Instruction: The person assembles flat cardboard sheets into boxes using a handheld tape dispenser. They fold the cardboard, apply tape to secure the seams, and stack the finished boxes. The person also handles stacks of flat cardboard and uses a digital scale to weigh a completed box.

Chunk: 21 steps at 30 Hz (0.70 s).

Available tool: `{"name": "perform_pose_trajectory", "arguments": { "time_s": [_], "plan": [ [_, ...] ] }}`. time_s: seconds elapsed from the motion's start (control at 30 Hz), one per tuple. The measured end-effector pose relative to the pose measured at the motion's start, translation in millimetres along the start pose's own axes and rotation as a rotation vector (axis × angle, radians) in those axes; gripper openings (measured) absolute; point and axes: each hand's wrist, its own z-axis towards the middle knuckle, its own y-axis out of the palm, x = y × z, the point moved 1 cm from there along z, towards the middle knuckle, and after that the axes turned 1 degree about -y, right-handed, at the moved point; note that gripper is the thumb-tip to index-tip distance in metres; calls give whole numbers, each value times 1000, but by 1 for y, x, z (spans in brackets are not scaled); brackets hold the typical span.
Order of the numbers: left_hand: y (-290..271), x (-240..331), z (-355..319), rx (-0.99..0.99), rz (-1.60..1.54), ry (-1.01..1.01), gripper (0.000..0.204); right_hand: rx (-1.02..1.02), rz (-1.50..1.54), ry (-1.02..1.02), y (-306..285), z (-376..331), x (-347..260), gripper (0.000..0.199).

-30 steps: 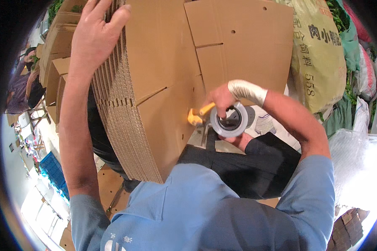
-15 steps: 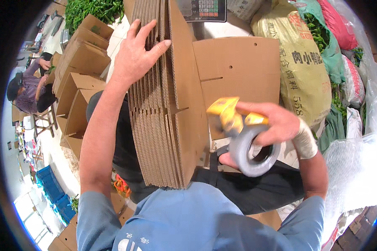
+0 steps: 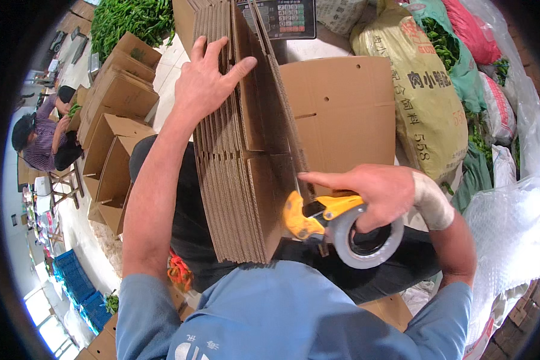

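Observation:
A thick stack of folded cardboard boxes (image 3: 225, 192) stands on edge in front of me, leaning on my lap. Across its upper edges lies my left hand (image 3: 210, 84), fingers spread and thumb out over the nearest sheets. The outermost cardboard flap (image 3: 276, 78) on the right stands away from the stack, leaving a gap. My right hand (image 3: 375, 195) grips a yellow tape dispenser (image 3: 303, 219) carrying a wide roll of clear tape (image 3: 369, 246). Its index finger points left and appears to touch that flap's edge. Behind it a wide cardboard panel (image 3: 342, 120) spreads to the right.
Stuffed woven sacks (image 3: 426, 102) stand at the right, with green peppers showing between them. More open cardboard boxes (image 3: 114, 114) are at the left, below a heap of green peppers (image 3: 129, 24). A scale (image 3: 285, 21) sits beyond the stack. Another person (image 3: 45, 132) sits far left.
The outermost cardboard flap has swung away from the stack. My right hand brought the tape dispenser left and lower, and its index finger stretched out to the flap. My left hand stays on the stack.

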Motion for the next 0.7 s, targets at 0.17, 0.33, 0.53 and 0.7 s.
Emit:
{"name": "perform_pose_trajectory", "arguments": {
  "time_s": [0.17, 0.33, 0.53, 0.7],
  "plan": [
    [-1, 1, 0, -5, -47, -29, 68, 71, -173, 109, -6, -22, -22, 103],
    [-5, -8, -8, 55, -87, -29, 65, 51, -340, 262, -2, -24, -49, 87],
    [-5, -15, -11, 89, -104, -10, 64, 199, -331, 380, -18, -66, -24, 83],
    [-8, -6, -11, 103, -105, -35, 61, 327, 151, 70, -17, -87, 20, 74]
  ]
}}
